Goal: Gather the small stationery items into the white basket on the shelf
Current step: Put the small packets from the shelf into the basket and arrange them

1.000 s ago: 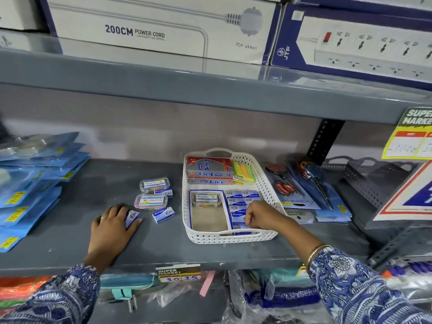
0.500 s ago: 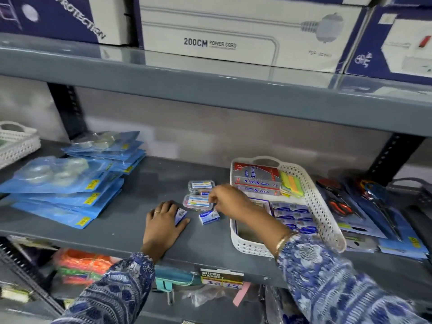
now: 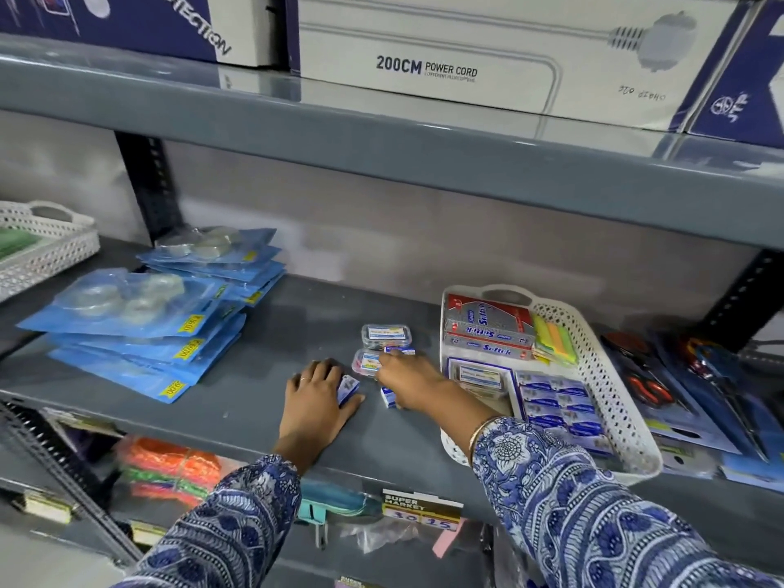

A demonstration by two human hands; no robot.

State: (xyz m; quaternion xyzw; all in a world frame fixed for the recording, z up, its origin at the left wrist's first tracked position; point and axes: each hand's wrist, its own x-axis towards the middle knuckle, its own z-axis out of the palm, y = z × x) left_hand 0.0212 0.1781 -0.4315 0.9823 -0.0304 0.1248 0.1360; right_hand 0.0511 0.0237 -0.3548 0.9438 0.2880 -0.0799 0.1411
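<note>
In the head view, the right hand [image 3: 407,381] covers part of a small clear box [image 3: 368,361] and a small blue-white packet [image 3: 389,396] on the grey shelf [image 3: 263,388]; whether its curled fingers pinch anything cannot be told. The left hand [image 3: 316,403] lies flat near the shelf's front edge, fingers together, against another packet [image 3: 348,387]. The white basket [image 3: 602,375] stands just right; its near corner is hidden by the sleeve [image 3: 564,494]. Bare shelf lies between the hands and the blue packs [image 3: 140,328].

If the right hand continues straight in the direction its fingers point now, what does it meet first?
Probably the nearer clear case right at the fingertips of the right hand, then the second clear case behind; depth is uncertain.
</note>
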